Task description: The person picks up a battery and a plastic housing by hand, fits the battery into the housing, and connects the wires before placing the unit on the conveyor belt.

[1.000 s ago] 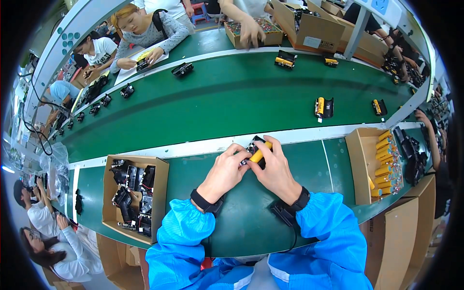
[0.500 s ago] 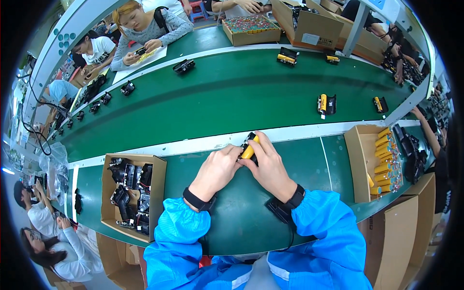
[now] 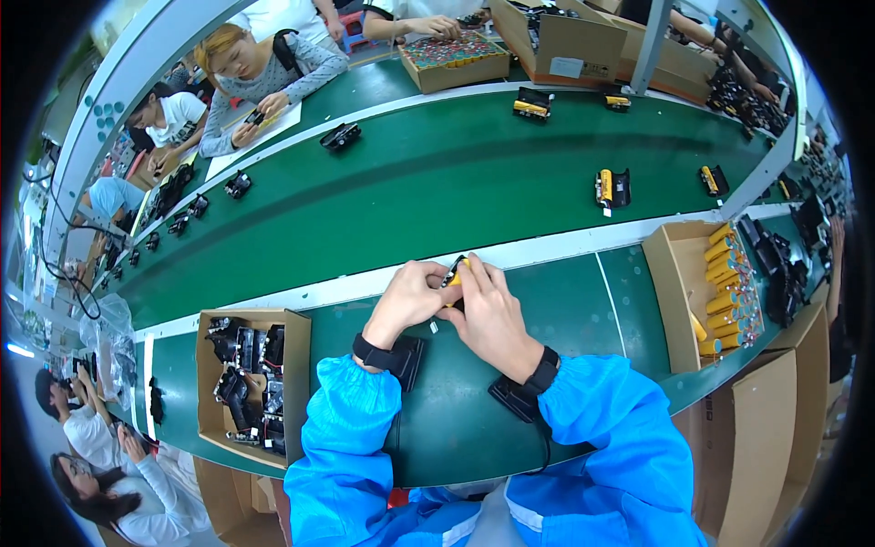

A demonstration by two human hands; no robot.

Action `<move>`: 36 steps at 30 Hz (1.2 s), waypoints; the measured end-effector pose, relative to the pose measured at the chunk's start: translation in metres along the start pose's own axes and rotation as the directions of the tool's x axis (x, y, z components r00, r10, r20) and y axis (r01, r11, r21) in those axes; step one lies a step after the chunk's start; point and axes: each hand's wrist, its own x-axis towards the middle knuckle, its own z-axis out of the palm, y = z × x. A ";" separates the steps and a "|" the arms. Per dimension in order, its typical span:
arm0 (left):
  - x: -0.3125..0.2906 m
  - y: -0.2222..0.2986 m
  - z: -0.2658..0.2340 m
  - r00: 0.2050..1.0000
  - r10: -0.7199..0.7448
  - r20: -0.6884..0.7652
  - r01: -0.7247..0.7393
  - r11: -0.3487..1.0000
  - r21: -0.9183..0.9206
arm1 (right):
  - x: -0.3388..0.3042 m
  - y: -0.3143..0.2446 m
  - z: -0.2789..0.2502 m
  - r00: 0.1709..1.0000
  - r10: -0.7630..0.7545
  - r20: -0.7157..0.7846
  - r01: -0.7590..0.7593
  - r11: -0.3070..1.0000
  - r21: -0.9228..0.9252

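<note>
Above the front of the green workbench point(image 3: 456, 419), both my hands are closed around one small piece: a yellow cylindrical battery point(image 3: 456, 270) in a black plastic housing point(image 3: 448, 277). My left hand point(image 3: 404, 299) pinches it from the left, and my right hand point(image 3: 497, 319) presses from the right with fingers over its top. Much of the housing is hidden by my fingers. A small white connector point(image 3: 434, 325) dangles below it, between the hands. Each wrist wears a black band, with a black box-like device near it.
To the left stands a cardboard box point(image 3: 299, 392) of black housings; to the right, another box point(image 3: 673, 301) with yellow batteries. Beyond a white rail point(image 3: 365, 284), a green conveyor point(image 3: 365, 210) carries housings, some with batteries. Co-workers sit across it and at left; a metal post point(image 3: 761, 182) rises at right.
The piece has tilted and come slightly left and nearer in my hands, and its white connector now shows hanging below. My right fingers have moved over its top. The whole view has shifted slightly.
</note>
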 end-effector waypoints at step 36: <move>-0.007 0.015 0.033 0.870 0.464 -0.167 -0.346 0.815 0.464 | -0.077 0.160 -0.269 0.908 0.396 -0.137 -0.417 0.816 -0.400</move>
